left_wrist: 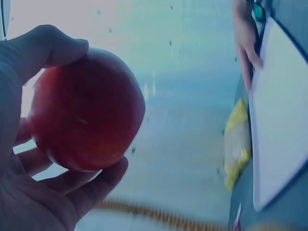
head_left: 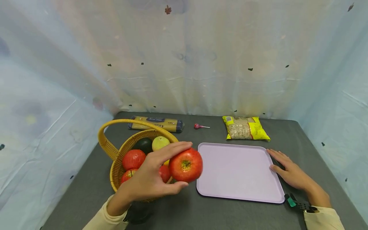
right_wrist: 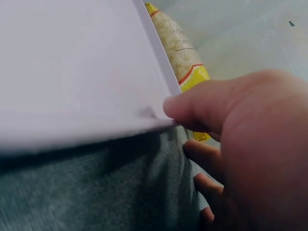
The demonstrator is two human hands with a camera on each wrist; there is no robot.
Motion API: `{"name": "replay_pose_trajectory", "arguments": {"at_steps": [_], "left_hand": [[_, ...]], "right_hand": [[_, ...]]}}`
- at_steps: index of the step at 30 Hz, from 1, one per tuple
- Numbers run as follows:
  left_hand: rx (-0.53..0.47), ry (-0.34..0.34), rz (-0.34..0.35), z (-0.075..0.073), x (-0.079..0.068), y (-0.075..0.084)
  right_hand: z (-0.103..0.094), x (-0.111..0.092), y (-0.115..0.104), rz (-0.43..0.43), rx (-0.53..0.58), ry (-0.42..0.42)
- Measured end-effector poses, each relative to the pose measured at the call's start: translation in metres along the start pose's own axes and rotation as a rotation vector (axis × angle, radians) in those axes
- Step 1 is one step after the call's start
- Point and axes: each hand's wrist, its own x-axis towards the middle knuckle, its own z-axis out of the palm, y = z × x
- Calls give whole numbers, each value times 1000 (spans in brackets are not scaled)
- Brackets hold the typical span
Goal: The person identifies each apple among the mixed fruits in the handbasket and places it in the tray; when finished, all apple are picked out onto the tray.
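Observation:
My left hand grips a red apple between thumb and fingers, raised in front of the wicker basket. In the left wrist view, the thumb lies on one side of the apple and the fingers curl round the other. Inside the basket are more red apples, a pale green round fruit and a dark green one, partly hidden by my hand. My right hand rests at the right edge of a lilac tray, thumb touching the rim and fingers extended outside it.
Behind the basket lies a tan, dark-ended rolled package. A lollipop is to its right. Farther right, a yellow and clear food bag lies beyond the tray. A pale curtain hangs behind the grey table.

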Motion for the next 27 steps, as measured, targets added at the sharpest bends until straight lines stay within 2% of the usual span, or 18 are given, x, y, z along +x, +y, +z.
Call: {"name": "replay_pose_trajectory", "arguments": {"at_steps": [6,10,19,27], "left_hand": [[-86,-96,85,36,41,2],[-116,-135,107,57,67,2],[-137,-172,64,103,114,-8],[-62,-206,-2,137,148,-19]], "right_hand": [[1,-3,2,-5,-3,4],[1,-3,0,-10,-1,12],[0,0,-4,24,-21,4],[1,-3,-1,-10,37,27]]}}
